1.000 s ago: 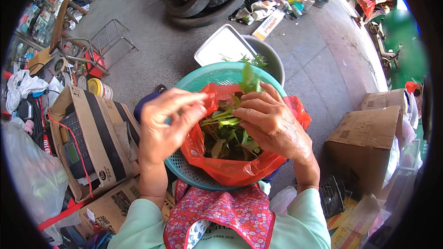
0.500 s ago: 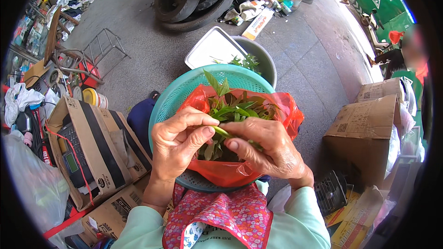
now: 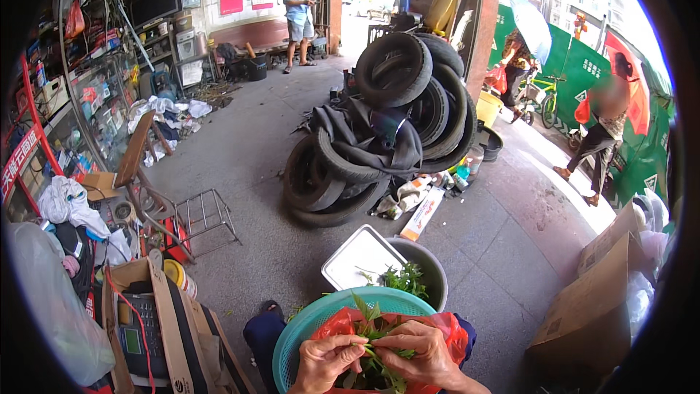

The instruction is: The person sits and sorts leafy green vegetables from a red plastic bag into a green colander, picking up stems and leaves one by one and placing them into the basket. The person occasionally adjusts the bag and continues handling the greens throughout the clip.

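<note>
Just over a red plastic bag (image 3: 458, 335) of leafy greens (image 3: 378, 378), my two hands meet fingertip to fingertip. My left hand (image 3: 329, 362) is closed in a pinch on a green leafy stem (image 3: 370, 350). The other part of that stem is in my right hand (image 3: 425, 356), whose fingers are curled over it and hide much of it. The bag sits inside a teal plastic colander (image 3: 297, 335) between my knees. Beyond it, a grey basin (image 3: 436, 277) holds more picked greens (image 3: 406, 279), with a white tray (image 3: 357, 252) resting against its rim.
A heap of old tyres (image 3: 397, 73) stands ahead. Cardboard boxes flank me, one with a telephone (image 3: 135, 335) at left and another box (image 3: 590, 314) at right. A metal rack (image 3: 208, 222) lies left. One person (image 3: 299, 11) stands at the back; passers-by carry umbrellas (image 3: 531, 29) outside.
The view has tipped upward, so the hands and colander sit lower in the picture and the shop and street show. Both hands stay together on the stem.
</note>
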Motion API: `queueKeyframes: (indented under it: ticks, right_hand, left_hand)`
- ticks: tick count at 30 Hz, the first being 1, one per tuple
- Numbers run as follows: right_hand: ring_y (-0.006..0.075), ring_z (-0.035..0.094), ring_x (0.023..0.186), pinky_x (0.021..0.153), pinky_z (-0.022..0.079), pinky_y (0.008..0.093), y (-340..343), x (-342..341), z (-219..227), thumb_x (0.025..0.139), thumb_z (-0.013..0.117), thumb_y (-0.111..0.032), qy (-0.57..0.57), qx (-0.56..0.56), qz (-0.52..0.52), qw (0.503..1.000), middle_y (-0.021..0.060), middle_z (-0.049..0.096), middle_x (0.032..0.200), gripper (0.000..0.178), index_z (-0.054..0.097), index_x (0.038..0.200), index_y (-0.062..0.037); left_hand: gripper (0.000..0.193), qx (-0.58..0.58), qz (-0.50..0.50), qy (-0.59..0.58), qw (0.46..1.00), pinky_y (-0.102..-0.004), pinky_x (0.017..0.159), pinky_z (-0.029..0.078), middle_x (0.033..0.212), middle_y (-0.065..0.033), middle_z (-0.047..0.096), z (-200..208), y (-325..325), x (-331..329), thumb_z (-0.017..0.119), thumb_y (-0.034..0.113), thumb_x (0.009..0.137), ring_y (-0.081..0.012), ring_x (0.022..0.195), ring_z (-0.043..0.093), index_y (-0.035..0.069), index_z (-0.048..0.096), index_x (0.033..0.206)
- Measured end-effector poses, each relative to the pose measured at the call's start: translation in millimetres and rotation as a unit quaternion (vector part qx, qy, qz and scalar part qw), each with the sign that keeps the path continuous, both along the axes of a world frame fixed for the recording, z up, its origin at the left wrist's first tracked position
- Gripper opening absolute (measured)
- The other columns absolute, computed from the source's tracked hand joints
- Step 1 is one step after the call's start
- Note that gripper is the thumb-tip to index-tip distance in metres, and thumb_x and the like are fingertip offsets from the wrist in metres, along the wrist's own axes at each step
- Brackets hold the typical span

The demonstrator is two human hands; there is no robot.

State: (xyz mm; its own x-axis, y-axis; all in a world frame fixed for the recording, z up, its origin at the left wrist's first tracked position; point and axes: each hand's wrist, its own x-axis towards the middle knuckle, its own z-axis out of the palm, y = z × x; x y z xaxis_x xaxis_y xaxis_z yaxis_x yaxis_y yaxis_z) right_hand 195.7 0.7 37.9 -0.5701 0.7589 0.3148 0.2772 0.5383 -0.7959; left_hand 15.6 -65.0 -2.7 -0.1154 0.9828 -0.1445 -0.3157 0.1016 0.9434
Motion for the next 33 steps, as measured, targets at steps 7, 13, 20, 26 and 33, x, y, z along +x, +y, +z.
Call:
queueKeyframes:
  ticks: [7,13,20,26,33]
  right_hand:
    - [0.0288,0.068,0.075,0.066,0.055,0.0356,-16,-7,13,0.08,0.069,-0.002,-0.025,-0.016,-0.018,0.999,0.0164,0.068,0.085,0.021,0.069,0.101,-0.001]
    - [0.0255,0.07,0.085,0.073,0.055,0.0335,-22,-3,0,0.077,0.074,-0.004,-0.017,-0.053,-0.017,0.998,0.0127,0.072,0.09,0.027,0.071,0.103,0.0002]
    - [0.0257,0.071,0.08,0.07,0.056,0.0326,-15,-7,-6,0.082,0.071,-0.003,0.037,-0.068,0.028,0.997,0.0154,0.07,0.094,0.025,0.067,0.106,0.0042]
    - [0.0177,0.069,0.081,0.071,0.055,0.0298,-15,-11,-19,0.084,0.069,-0.004,0.095,-0.109,-0.011,0.989,0.0123,0.071,0.088,0.017,0.069,0.099,0.0035]
    - [0.0153,0.068,0.078,0.069,0.054,0.0278,-18,-9,-21,0.081,0.07,-0.005,0.117,-0.109,-0.06,0.985,0.0108,0.071,0.085,0.017,0.07,0.096,0.0026]
  left_hand:
    - [0.018,0.229,0.042,0.28,0.931,-0.0289,0.063,0.05,0.08,-0.0108,0.067,21,-3,6,0.068,0.001,0.085,-0.0193,0.068,0.064,0.001,0.072,0.103]
    - [0.023,0.261,0.028,0.292,0.92,-0.0301,0.064,0.051,0.08,-0.014,0.067,24,-3,9,0.066,-0.003,0.084,-0.0235,0.069,0.066,0.001,0.071,0.107]
    - [0.019,0.053,0.046,0.175,0.982,-0.0221,0.053,0.042,0.078,-0.002,0.067,11,-6,8,0.068,0.008,0.088,-0.007,0.061,0.057,0.001,0.073,0.104]
    - [0.021,-0.042,0.082,-0.04,0.995,-0.0209,0.049,0.034,0.077,-0.0001,0.064,21,-2,21,0.066,0.011,0.089,-0.0061,0.054,0.046,-0.001,0.071,0.106]
    - [0.019,-0.083,0.05,-0.144,0.985,-0.0202,0.053,0.039,0.081,-0.0019,0.066,12,0,20,0.063,0.01,0.091,-0.008,0.059,0.052,0.0,0.071,0.106]
